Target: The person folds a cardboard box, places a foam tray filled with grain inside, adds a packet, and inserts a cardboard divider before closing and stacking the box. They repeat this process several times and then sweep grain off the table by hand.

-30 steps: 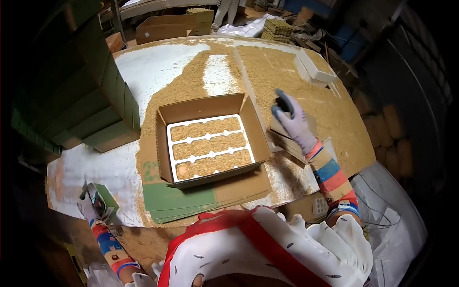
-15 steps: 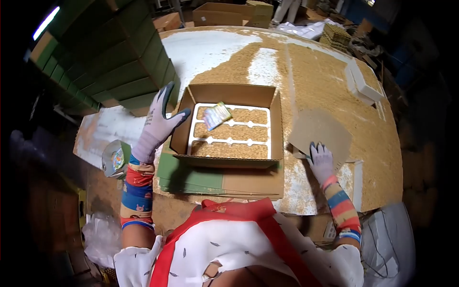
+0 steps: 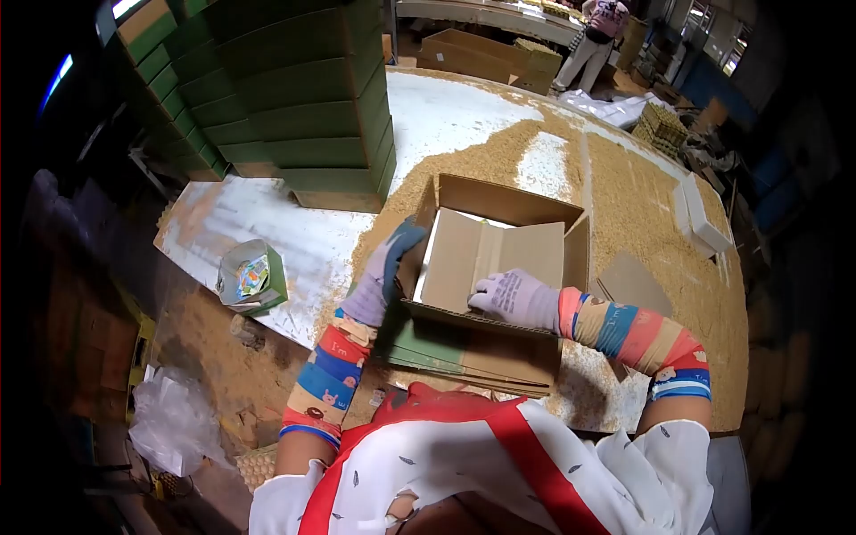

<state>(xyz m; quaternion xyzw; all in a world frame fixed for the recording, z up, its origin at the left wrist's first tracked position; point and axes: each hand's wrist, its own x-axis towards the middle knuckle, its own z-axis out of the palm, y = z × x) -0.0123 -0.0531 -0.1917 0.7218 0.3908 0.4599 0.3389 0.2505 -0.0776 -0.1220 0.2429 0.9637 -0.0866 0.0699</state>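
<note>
An open cardboard box [image 3: 578,254] stands on the table in front of me. Inside it lies a creased brown cardboard sheet [image 3: 530,250], covering most of the contents; a white edge shows at the left. My right hand [image 3: 515,299], in a pale glove, is closed at the sheet's near edge, over the box's front wall. My left hand [image 3: 385,272], gloved with a dark grip side, is at the left wall of the box, its fingers bent around the rim. Flattened green and brown cardboard pieces [image 3: 473,355] lie stacked under the box's near side.
A tall stack of green boxes [image 3: 303,116] stands at the left. A cut-open container [image 3: 276,276] with colourful packets sits on the table's left edge. Loose grain-like material [image 3: 633,214] covers the table's right side, with another cardboard sheet [image 3: 635,283] and white foam block [image 3: 704,214]. Another person [image 3: 593,45] stands behind.
My right hand has brought a cardboard sheet from the right into the box, over the white tray and packet. My left hand has closed in on the box's left wall. The view has shifted left.
</note>
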